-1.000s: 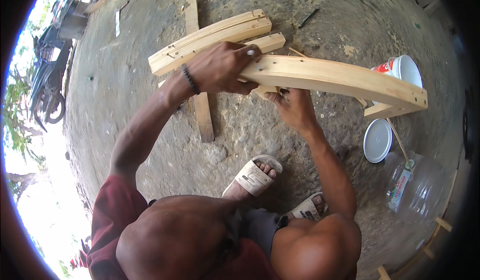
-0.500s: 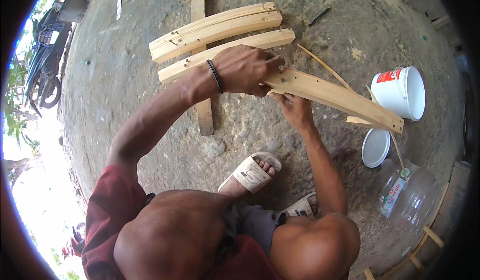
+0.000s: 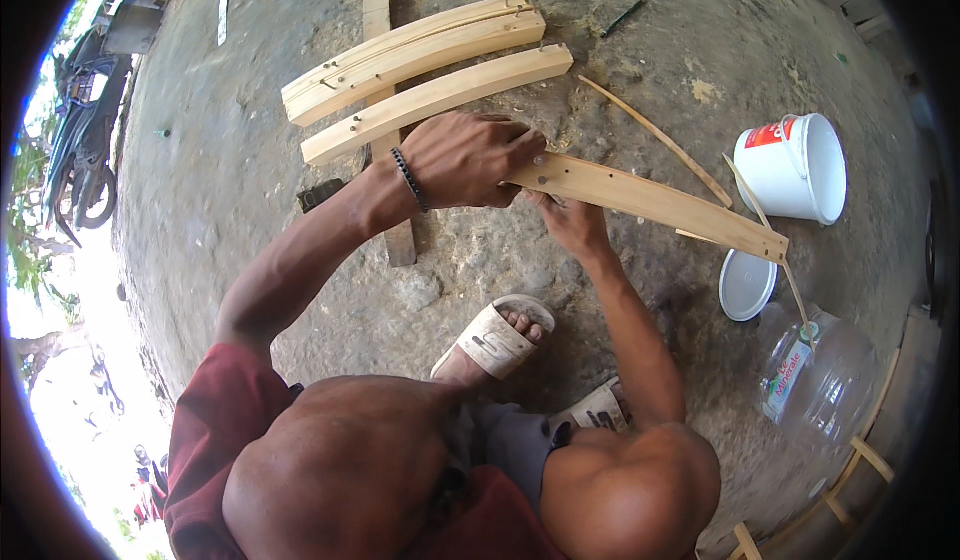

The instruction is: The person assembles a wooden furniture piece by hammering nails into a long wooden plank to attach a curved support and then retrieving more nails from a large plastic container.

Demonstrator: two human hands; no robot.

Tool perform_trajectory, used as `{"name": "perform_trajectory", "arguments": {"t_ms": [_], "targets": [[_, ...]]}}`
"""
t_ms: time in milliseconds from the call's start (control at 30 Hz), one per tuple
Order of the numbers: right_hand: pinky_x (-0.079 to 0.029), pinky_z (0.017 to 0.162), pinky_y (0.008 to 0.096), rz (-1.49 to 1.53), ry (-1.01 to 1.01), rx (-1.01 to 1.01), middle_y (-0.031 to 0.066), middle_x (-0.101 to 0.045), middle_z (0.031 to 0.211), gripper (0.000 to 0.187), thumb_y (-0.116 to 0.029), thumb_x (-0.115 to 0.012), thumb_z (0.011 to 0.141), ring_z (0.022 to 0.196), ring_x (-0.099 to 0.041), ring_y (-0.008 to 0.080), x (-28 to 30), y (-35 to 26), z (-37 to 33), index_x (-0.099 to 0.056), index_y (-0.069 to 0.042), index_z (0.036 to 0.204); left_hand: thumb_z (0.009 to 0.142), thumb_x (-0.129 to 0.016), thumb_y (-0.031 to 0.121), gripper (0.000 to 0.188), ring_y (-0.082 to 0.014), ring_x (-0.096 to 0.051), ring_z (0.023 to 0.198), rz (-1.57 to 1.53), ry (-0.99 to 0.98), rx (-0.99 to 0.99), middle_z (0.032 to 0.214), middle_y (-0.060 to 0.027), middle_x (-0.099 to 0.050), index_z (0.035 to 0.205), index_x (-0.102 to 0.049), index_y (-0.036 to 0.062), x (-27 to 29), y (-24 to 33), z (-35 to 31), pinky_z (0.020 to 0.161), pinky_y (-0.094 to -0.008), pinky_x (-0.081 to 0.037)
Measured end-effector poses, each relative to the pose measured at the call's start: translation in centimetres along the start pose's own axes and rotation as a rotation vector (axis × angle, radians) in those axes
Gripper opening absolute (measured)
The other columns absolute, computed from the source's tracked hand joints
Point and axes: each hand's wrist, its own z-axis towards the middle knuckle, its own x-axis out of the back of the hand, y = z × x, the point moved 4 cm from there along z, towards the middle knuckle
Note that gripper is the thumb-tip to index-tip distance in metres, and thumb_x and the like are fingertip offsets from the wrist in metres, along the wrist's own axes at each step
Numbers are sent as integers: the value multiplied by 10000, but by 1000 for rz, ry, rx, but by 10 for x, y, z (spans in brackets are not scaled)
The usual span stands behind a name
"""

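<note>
Rough grey floor (image 3: pixel 240 120) is filling the background. Pale wooden piece (image 3: pixel 650 198) is slanting from frame centre to middle right: long, narrow, slightly curving, dark nail heads or holes showing near both ends. Left hand (image 3: pixel 472 160) is clamping its left end from above. Right hand (image 3: pixel 572 222) is meeting the lower edge; fingertips hidden, can't tell its grip. Similar curved timbers (image 3: pixel 430 58) are lying upper centre.

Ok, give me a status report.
Left grip closed on wooden beam. Right grip at its near edge. White bucket and lid near its right end.
</note>
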Motion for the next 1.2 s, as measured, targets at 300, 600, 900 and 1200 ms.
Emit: {"name": "perform_trajectory", "arguments": {"t_ms": [300, 600, 900, 1200], "targets": [[-486, 939, 418, -55, -29, 83, 167, -675, 1182, 450, -285, -728, 923, 1101, -641, 293, 10, -9, -3, -619, -12, 1264, 723, -758, 200, 424, -288, -667, 770, 6, -4, 23, 923, -77, -633, 1105, -605, 98, 1, 1, 2, 636, -404, -555], [-497, 906, 380, 415, 69, 20, 140, -677, 1141, 446, -292, -710, 949, 1043, -633, 213, 10, -18, -11, -626, 13, 1264, 723, -775, 204, 477, -294, -673, 796, 20, -26, 43, 953, -101, -650, 1157, -615, 85, -2, 3, 0, 651, -407, -563], [-499, 876, 367, 386, 103, 33, 126, -674, 1111, 424, -297, -717, 945, 998, -630, 195, 8, -13, -11, -644, 7, 1233, 727, -786, 210, 502, -298, -679, 822, -9, -99, 86, 972, -105, -652, 1177, -605, 81, -1, 3, 1, 694, -401, -577], [-475, 937, 409, 350, 104, 28, 149, -671, 1123, 448, -328, -734, 930, 1065, -620, 237, 7, -16, -11, -650, -1, 1223, 719, -803, 226, 519, -295, -677, 862, 14, -57, 29, 998, -106, -647, 1175, -603, 77, -4, 2, -1, 738, -399, -582]]}}
